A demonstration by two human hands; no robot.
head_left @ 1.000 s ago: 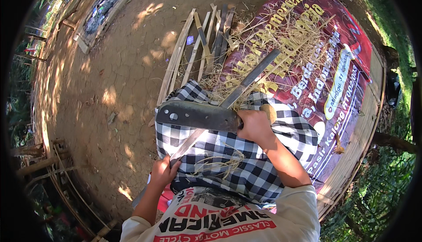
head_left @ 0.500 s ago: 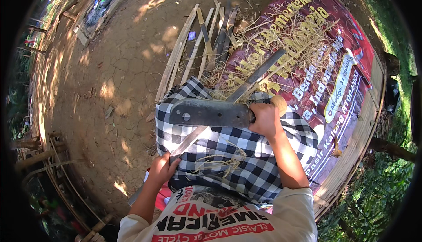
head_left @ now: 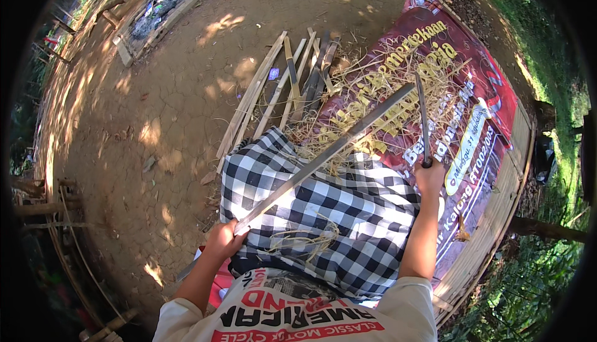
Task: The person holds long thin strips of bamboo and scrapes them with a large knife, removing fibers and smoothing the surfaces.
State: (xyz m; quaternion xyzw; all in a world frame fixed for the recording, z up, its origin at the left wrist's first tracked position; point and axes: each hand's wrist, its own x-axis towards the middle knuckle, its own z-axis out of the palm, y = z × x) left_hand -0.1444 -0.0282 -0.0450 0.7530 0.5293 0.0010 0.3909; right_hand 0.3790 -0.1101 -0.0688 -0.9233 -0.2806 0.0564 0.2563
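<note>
My left hand is closed around the lower part of a long bamboo strip. The strip slants up and to the right across my lap, its far end over the shavings; its near end shows past my wrist. My right hand grips the handle of a broad-bladed cleaver, held out to the right, apart from the strip. The blade points away from me and appears nearly edge-on. A black-and-white checked cloth covers my lap, with a few thin shavings lying on it.
Several bamboo slats lie on the bare earth ahead. Loose shavings cover part of a dark red printed banner on the right, spread over a bamboo platform. A framed ash pit is at the far left.
The cleaver has lifted off the strip and swung right, turning from broadside to nearly edge-on. My right hand has moved right with it. The left hand keeps its hold on the strip.
</note>
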